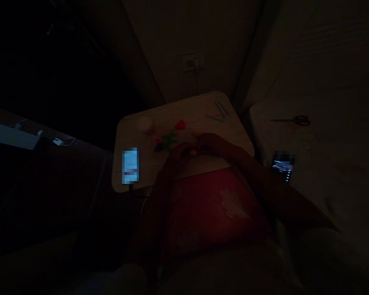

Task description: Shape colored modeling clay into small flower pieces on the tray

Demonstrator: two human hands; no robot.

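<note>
The scene is very dark. Over the near part of a small wooden table (169, 166), my left hand (181, 152) and my right hand (209, 143) meet with curled fingers. Between their fingertips shows a small orange piece (193, 152), its kind not clear in this light. Another orange-yellow piece (197, 133) lies just beyond my right hand's fingers. To the left of my hands are green branching pieces (169, 139) and a dark piece (158, 146) with red bits (158, 140). A red lump (180, 124) sits farther back.
A pale round tub (144, 124) stands at the table's left, with a lit phone (130, 166) and its cable nearer me. Thin sticks (222, 108) lie at the back right. Scissors (298, 120) and a second lit device (282, 169) rest on the pale surface at right.
</note>
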